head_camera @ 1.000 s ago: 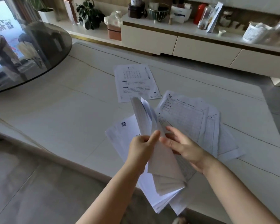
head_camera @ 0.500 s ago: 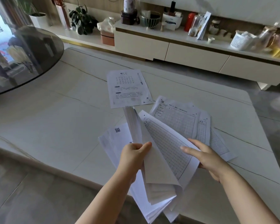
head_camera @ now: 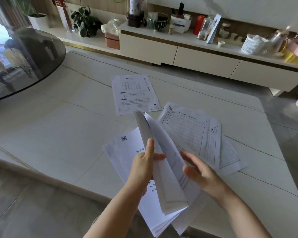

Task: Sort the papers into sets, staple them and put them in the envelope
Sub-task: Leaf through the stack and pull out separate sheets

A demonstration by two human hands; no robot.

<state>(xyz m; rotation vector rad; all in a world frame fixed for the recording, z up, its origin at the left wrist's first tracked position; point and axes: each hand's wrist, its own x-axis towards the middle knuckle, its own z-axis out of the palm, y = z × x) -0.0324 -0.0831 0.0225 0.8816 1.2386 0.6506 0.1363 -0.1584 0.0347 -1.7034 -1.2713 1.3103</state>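
Note:
My left hand (head_camera: 144,164) grips a thick stack of white papers (head_camera: 163,169) held up on edge over the table's near side, thumb along the stack's left face. My right hand (head_camera: 197,170) is at the stack's right face, fingers spread and touching the outer sheet. Under the stack lies a pile of text sheets with a QR code (head_camera: 126,145). To the right, several grid forms (head_camera: 194,133) are fanned out on the table. One printed sheet (head_camera: 134,93) lies alone farther back. No stapler or envelope is in view.
The papers lie on a pale marble table (head_camera: 58,134). A round dark glass top (head_camera: 22,60) overlaps its far left. Behind stands a long low white cabinet (head_camera: 196,54) crowded with jars, bowls, a basket and plants. The table's near edge drops to grey floor (head_camera: 33,212).
The grid sheet my right hand was peeling off now lies on the fanned pile at the right. My right hand has come back to the held stack. The left hand keeps its grip.

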